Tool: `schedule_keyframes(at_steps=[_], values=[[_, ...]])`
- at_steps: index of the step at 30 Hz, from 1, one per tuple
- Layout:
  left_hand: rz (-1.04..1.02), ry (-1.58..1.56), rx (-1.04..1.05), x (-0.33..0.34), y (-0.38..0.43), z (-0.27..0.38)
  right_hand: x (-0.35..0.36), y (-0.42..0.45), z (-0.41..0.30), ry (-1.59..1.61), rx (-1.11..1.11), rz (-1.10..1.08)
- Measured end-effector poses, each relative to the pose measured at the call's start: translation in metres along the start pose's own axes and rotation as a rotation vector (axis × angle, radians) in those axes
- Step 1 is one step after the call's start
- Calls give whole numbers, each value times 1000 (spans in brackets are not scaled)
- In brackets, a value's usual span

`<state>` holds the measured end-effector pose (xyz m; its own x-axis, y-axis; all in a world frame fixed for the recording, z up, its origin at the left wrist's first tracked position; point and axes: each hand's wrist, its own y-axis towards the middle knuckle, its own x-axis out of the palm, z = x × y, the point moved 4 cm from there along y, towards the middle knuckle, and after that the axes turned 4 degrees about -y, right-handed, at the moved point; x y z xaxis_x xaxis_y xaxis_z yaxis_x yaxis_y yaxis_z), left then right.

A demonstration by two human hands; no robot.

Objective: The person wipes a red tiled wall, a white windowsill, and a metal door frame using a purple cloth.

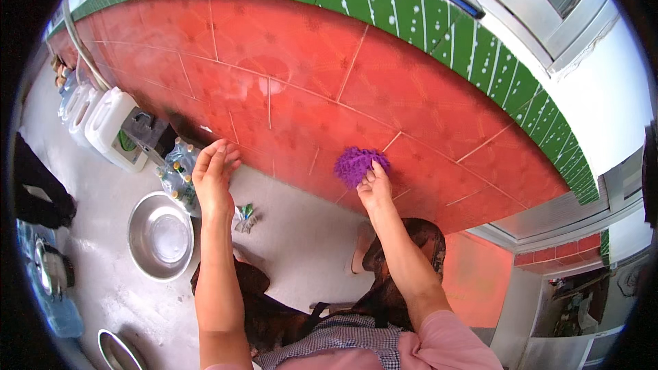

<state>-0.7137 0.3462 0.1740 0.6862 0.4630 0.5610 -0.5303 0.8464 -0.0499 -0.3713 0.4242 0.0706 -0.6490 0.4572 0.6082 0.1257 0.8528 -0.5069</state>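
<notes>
My right hand (375,185) grips a purple shaggy cloth (354,165), which lies against the red tiled wall (308,92) low down, right of the middle. My left hand (213,169) is raised in front of the wall's foot with its fingers loosely curled and apart, and nothing shows in it. Just left of it, wrapped bottles with yellow caps (180,177) stand on the floor. A wide metal basin (163,236) sits below them, left of my left forearm. A small crumpled wrapper (247,217) lies on the floor to the right of my left forearm.
White plastic jerrycans (115,128) and a dark box (149,126) stand along the wall at the left. A second metal basin (119,350) is at the lower left, below a large blue water bottle (59,311). Green tiles (406,15) edge the wall's top. A doorway (475,272) opens at the right.
</notes>
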Motion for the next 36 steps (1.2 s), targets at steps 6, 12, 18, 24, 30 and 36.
schedule_keyframes(at_steps=[6, 12, 18, 24, 30, 36], values=[[10, -45, 23, -14, 1, 7, 90, -70, -67, 105, -179, -278], [-12, -10, 38, -12, 1, 2, 135, -106, -132, 124, -485, -574], [-39, -122, 56, -20, 9, -6, 83, -122, -127, -38, -678, -341], [-13, -109, 54, -25, 1, 9, 72, -219, -191, -384, -1328, -34], [-84, -92, 39, -29, 15, -14, 125, -253, -235, -713, -1479, -65], [-106, -13, 8, -39, 28, -27, 124, -251, -270, -1177, -1809, 195]])
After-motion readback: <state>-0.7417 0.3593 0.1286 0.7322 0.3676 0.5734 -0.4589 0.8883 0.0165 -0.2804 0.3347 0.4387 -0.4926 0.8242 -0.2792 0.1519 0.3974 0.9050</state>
